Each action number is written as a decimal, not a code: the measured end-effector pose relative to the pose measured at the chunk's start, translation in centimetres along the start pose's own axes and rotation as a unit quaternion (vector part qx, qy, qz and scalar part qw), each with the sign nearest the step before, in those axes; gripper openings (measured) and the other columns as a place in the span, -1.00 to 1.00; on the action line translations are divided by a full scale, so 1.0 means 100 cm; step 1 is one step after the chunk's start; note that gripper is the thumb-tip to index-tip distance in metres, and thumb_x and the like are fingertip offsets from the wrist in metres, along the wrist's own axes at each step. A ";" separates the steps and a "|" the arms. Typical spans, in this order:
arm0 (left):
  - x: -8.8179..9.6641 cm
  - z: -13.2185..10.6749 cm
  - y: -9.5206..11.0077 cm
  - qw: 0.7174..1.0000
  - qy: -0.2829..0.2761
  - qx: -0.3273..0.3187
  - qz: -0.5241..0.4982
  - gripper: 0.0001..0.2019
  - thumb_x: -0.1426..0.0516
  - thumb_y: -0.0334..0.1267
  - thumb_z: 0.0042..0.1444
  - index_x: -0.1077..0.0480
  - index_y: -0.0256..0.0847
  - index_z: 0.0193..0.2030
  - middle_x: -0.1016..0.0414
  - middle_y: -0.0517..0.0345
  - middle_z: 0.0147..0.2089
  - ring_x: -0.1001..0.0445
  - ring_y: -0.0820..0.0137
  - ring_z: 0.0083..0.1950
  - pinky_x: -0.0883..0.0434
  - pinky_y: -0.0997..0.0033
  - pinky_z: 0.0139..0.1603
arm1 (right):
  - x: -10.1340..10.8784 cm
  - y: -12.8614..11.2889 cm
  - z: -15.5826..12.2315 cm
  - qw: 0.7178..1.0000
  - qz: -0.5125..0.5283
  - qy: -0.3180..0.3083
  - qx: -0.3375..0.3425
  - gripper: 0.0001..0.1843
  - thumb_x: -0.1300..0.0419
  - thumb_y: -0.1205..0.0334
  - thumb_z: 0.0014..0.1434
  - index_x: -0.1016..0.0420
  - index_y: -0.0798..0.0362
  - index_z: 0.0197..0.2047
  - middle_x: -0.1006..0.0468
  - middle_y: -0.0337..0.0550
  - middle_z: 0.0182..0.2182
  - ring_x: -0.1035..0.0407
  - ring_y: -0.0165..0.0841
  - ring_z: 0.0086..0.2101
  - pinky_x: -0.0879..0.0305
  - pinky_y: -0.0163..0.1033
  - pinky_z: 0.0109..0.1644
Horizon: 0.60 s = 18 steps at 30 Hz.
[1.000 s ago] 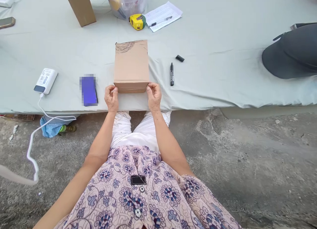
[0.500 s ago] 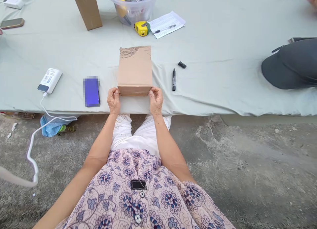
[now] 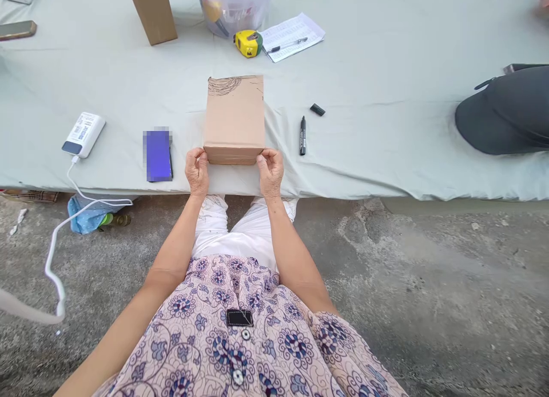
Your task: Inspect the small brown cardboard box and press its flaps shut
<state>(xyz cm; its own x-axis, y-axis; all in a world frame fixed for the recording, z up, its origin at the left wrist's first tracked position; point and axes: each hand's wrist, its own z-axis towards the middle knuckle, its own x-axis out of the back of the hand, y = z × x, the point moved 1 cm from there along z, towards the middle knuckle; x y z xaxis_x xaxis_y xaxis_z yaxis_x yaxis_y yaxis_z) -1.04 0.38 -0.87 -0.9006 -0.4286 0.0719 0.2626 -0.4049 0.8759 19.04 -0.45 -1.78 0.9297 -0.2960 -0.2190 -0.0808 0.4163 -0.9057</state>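
Note:
A brown cardboard box (image 3: pixel 235 114) sits on the cloth-covered table in front of me, with curved black scribbles at its far left top corner. My left hand (image 3: pixel 197 171) pinches its near left corner, fingers bent together. At the near right corner, my right hand (image 3: pixel 270 171) grips the box the same way. Right of the box lies an uncapped black marker (image 3: pixel 302 136), its tip pointing away from me. The marker's cap (image 3: pixel 317 110) rests just beyond it. A blurred purple rectangular item (image 3: pixel 158 155) lies left of my left hand.
Beyond the box are a yellow tape measure (image 3: pixel 248 43), paper sheets (image 3: pixel 295 35) with a pen, a clear plastic tub (image 3: pixel 238 11) and another cardboard box (image 3: pixel 153 14). A white power bank (image 3: pixel 84 135) with a cable lies left; a dark cap (image 3: pixel 506 112) lies right.
The view has shifted slightly, so things at the back sit a little higher in the picture. Both hands keep hold of the box's near corners.

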 end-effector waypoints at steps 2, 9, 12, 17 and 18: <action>0.000 0.001 0.000 1.000 0.001 0.001 0.000 -0.52 -0.05 0.27 0.25 -0.39 -0.16 -0.18 -0.40 0.11 -0.20 -0.44 0.43 -0.17 -0.47 0.45 -0.22 | 0.000 -0.002 0.000 1.000 -0.002 0.002 0.007 -0.60 -0.28 -0.18 0.16 -0.45 -0.01 -0.23 -0.57 -0.13 -0.14 -0.49 -0.32 -0.08 -0.48 -0.20 0.02; 0.002 0.005 0.000 1.000 -0.001 0.002 0.012 -0.50 -0.03 0.29 0.26 -0.36 -0.17 -0.17 -0.36 0.12 -0.22 -0.41 0.44 -0.21 -0.46 0.45 -0.20 | 0.001 -0.004 0.000 0.999 -0.034 -0.010 -0.019 -0.52 -0.12 -0.29 0.25 -0.45 -0.01 -0.24 -0.59 -0.11 -0.11 -0.48 -0.34 -0.09 -0.47 -0.24 -0.04; 0.002 0.007 -0.002 1.000 0.004 0.001 0.003 -0.50 -0.05 0.29 0.25 -0.36 -0.18 -0.16 -0.36 0.12 -0.23 -0.41 0.43 -0.21 -0.46 0.44 -0.20 | 0.000 -0.001 0.001 0.999 -0.038 -0.014 -0.009 -0.54 -0.15 -0.28 0.24 -0.44 -0.01 -0.24 -0.59 -0.11 -0.12 -0.48 -0.32 -0.06 -0.46 -0.20 0.05; 0.002 0.008 -0.003 1.000 0.000 0.009 0.006 -0.46 -0.04 0.33 0.22 -0.36 -0.17 -0.17 -0.35 0.11 -0.21 -0.41 0.42 -0.19 -0.46 0.45 -0.23 | -0.002 -0.002 0.002 1.000 -0.027 -0.004 0.011 -0.57 -0.20 -0.23 0.22 -0.46 0.00 -0.24 -0.59 -0.11 -0.18 -0.49 -0.29 -0.04 -0.44 -0.16 0.11; 0.002 0.008 -0.002 1.000 0.001 0.009 0.005 -0.46 -0.04 0.34 0.22 -0.37 -0.17 -0.17 -0.35 0.11 -0.22 -0.41 0.42 -0.19 -0.46 0.45 -0.23 | -0.002 -0.003 0.002 1.000 -0.029 -0.003 0.009 -0.56 -0.20 -0.24 0.21 -0.46 0.00 -0.24 -0.59 -0.10 -0.18 -0.49 -0.29 -0.04 -0.45 -0.15 0.10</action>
<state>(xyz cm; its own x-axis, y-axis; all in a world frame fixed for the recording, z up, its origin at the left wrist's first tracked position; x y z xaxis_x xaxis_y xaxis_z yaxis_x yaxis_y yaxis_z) -1.60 1.06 -0.66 -0.8972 -0.4343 0.0800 0.2655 -0.3856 0.8836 18.93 -0.32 -1.43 0.9346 -0.3153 -0.1649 -0.0206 0.4147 -0.9097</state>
